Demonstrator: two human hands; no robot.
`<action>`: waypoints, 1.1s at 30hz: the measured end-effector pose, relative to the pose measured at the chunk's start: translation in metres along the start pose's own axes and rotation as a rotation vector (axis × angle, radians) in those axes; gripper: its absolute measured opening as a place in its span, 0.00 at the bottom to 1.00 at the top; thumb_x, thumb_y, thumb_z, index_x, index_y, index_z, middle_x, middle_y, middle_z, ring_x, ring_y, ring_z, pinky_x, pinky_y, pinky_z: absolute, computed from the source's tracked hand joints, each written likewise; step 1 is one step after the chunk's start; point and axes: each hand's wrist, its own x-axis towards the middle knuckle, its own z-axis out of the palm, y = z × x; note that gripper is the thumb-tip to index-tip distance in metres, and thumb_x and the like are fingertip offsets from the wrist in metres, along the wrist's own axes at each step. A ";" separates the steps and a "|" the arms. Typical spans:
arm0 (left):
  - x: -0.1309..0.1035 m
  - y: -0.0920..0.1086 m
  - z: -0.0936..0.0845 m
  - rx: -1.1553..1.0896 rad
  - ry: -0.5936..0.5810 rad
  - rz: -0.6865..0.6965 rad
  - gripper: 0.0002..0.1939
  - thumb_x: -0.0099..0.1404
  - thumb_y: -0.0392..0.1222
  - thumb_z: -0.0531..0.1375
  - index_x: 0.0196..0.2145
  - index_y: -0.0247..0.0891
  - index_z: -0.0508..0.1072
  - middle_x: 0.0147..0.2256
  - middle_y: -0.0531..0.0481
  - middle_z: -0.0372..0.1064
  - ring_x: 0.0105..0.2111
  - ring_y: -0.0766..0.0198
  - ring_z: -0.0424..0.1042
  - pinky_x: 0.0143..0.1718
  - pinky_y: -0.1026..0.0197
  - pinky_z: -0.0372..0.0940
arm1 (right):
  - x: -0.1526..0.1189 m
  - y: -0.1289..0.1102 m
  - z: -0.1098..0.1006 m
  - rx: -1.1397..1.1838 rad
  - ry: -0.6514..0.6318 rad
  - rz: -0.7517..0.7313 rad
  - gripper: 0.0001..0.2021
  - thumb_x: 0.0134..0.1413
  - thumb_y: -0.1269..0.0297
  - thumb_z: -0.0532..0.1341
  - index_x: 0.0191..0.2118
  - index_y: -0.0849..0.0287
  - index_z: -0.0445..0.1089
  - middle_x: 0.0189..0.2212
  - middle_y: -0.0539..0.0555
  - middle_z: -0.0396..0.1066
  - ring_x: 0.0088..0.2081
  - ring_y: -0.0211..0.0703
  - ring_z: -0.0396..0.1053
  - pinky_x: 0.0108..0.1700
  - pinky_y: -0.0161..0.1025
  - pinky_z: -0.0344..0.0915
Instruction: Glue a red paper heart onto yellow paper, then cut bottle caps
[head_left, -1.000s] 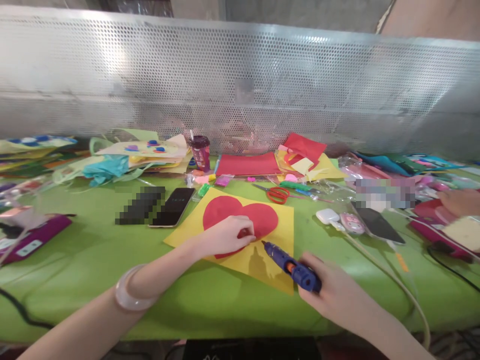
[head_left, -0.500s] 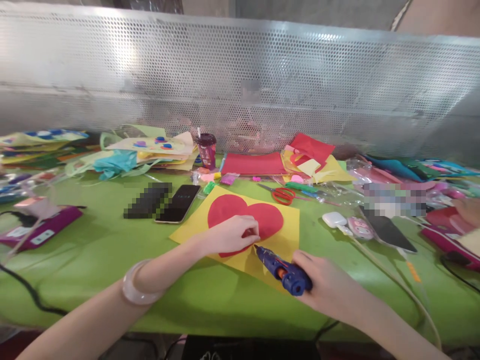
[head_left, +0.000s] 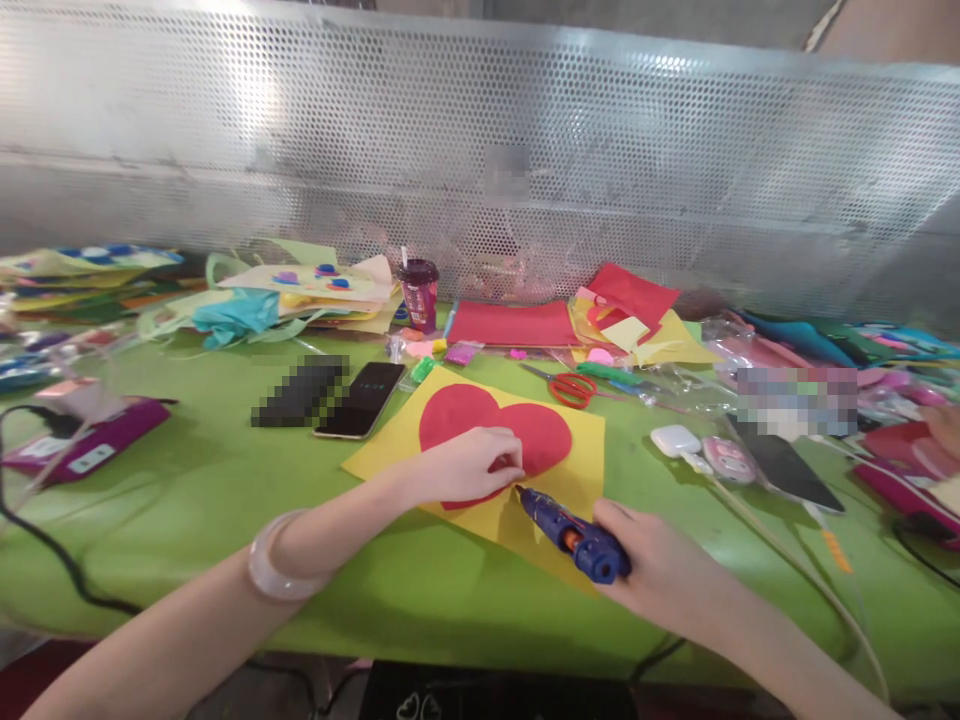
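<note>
A red heart cutout (head_left: 536, 435) lies on a yellow sheet (head_left: 585, 470) at the middle of the green table. Over the heart's lower part, my left hand (head_left: 476, 465) has its fingertips pinched at the edge; the palm covers some of the red. My right hand (head_left: 645, 560) is wrapped around a dark blue glue gun (head_left: 566, 530). The gun's nozzle points up and left, right beside my left fingertips at the heart's rim. Whether the nozzle touches the paper I cannot tell.
Behind the sheet lie red-handled scissors (head_left: 572, 390) and a red rectangular sheet (head_left: 514, 323). A phone (head_left: 360, 400) rests to the left, near a purple lidded cup (head_left: 418, 297). On the right are a white earphone case (head_left: 673, 440), cables and another person's hand (head_left: 946, 430) at the edge.
The camera view has shifted slightly. Both hands stay in nearly the same place over the heart, with the glue gun still at its edge.
</note>
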 end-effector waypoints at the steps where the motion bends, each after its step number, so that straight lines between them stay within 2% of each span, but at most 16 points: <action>1: 0.000 0.000 0.000 0.000 0.000 0.002 0.09 0.67 0.42 0.54 0.31 0.38 0.69 0.32 0.51 0.67 0.33 0.64 0.67 0.35 0.63 0.61 | 0.000 0.000 0.000 -0.004 -0.001 0.002 0.11 0.48 0.72 0.56 0.27 0.52 0.51 0.19 0.45 0.61 0.19 0.39 0.61 0.22 0.33 0.48; 10: 0.000 0.001 0.000 -0.002 -0.005 0.011 0.09 0.67 0.41 0.53 0.31 0.38 0.68 0.33 0.51 0.67 0.33 0.63 0.67 0.36 0.62 0.60 | -0.001 0.010 0.009 -0.014 0.034 -0.027 0.11 0.49 0.71 0.54 0.26 0.52 0.49 0.18 0.44 0.60 0.19 0.38 0.60 0.22 0.33 0.47; 19: -0.001 -0.001 0.002 -0.003 -0.002 0.024 0.09 0.67 0.42 0.52 0.32 0.38 0.69 0.34 0.49 0.67 0.34 0.62 0.67 0.38 0.61 0.60 | -0.003 0.017 0.005 -0.016 0.028 0.010 0.09 0.49 0.71 0.54 0.27 0.52 0.51 0.18 0.45 0.60 0.20 0.39 0.62 0.23 0.33 0.50; 27: 0.001 -0.001 0.002 -0.005 -0.008 0.019 0.09 0.67 0.41 0.53 0.31 0.38 0.68 0.34 0.50 0.67 0.33 0.63 0.67 0.35 0.62 0.60 | -0.003 0.022 0.005 -0.091 0.105 0.020 0.10 0.45 0.71 0.55 0.26 0.51 0.51 0.16 0.44 0.58 0.16 0.38 0.59 0.21 0.33 0.49; 33: 0.000 0.001 0.001 -0.008 -0.007 0.015 0.08 0.66 0.40 0.53 0.31 0.38 0.68 0.33 0.50 0.66 0.33 0.63 0.67 0.35 0.62 0.60 | -0.003 0.017 -0.004 -0.124 0.008 0.073 0.08 0.47 0.70 0.55 0.26 0.52 0.52 0.20 0.49 0.65 0.21 0.42 0.65 0.23 0.34 0.53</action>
